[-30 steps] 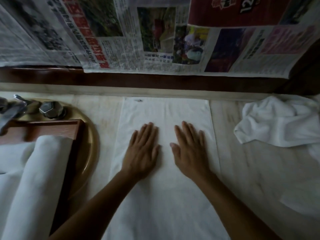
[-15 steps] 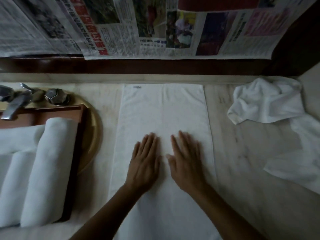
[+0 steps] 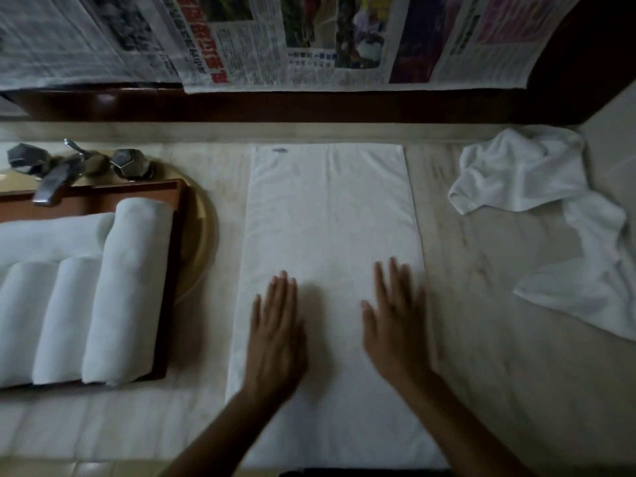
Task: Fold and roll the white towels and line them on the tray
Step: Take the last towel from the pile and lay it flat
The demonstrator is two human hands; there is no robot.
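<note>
Left hand (image 3: 275,335) and right hand (image 3: 395,325) — flat, holding nothing — have slid nearer and apart on the towel (image 3: 330,208): smoothed, probably ready to roll.

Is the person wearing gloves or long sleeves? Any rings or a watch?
No gloves: the left hand and right hand are bare. No sleeves show either; both forearms are bare to the picture's edge. I see no ring, watch or bracelet, though the fingers are blurred.

Nothing's really readable tbh: newspaper sheets (image 3: 309,46) carry blurry Chinese print, and the tag (image 3: 279,150) on the towel (image 3: 330,218) is illegible.
</note>
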